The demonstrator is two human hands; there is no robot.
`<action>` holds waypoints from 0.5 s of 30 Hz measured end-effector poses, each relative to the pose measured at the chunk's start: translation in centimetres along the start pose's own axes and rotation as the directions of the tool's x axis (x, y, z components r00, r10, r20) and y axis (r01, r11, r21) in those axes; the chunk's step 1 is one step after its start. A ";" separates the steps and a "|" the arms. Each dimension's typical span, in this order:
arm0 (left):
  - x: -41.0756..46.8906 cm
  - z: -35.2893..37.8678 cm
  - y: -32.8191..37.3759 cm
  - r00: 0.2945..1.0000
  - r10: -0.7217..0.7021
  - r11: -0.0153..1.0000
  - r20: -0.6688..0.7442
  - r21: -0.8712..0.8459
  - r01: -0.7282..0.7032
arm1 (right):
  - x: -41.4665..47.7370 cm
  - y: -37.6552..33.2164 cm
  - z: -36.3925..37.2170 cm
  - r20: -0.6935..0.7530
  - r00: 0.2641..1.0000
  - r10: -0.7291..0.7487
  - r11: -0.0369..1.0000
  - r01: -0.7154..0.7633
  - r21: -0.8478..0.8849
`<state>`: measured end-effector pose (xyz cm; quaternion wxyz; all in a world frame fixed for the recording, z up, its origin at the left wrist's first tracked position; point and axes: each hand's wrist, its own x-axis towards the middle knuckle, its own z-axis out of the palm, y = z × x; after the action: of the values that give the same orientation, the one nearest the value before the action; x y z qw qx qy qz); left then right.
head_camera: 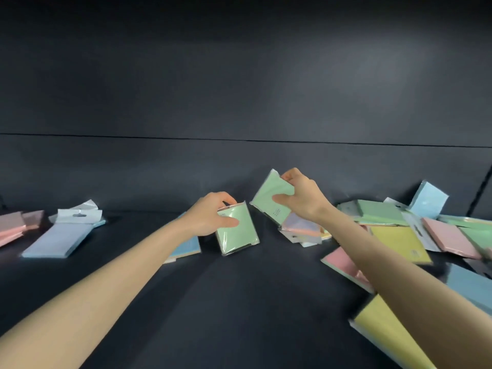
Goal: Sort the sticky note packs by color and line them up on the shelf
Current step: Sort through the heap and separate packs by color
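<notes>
My left hand (210,214) grips the top of a green sticky note pack (238,233) that stands tilted on the dark shelf (239,302). My right hand (300,198) holds a second green pack (271,194) lifted above the shelf, just right of the first. A blue pack (187,247) lies partly hidden under my left forearm. Further left lie a pale blue pack (57,239) and pink packs (12,229). A mixed pile of green, yellow, pink and blue packs (399,233) covers the right side.
The shelf's dark back wall (239,102) rises behind everything. A blue pack (428,199) leans against it at the far right. A yellow pack (386,334) lies near the front right under my right forearm. Bare shelf shows between my arms.
</notes>
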<state>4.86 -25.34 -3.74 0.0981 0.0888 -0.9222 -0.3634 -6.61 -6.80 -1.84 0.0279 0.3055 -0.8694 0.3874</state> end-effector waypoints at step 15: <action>6.2 1.0 -4.0 0.984 0.056 0.990 0.169 0.121 -0.077 | 3.1 0.0 2.8 -0.043 0.994 0.105 0.993 -0.107 -0.048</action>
<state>-0.98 -29.06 -6.52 0.0275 0.0335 -0.9509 -0.3064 -8.59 -10.30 -2.96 0.0325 0.2502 -0.8930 0.3727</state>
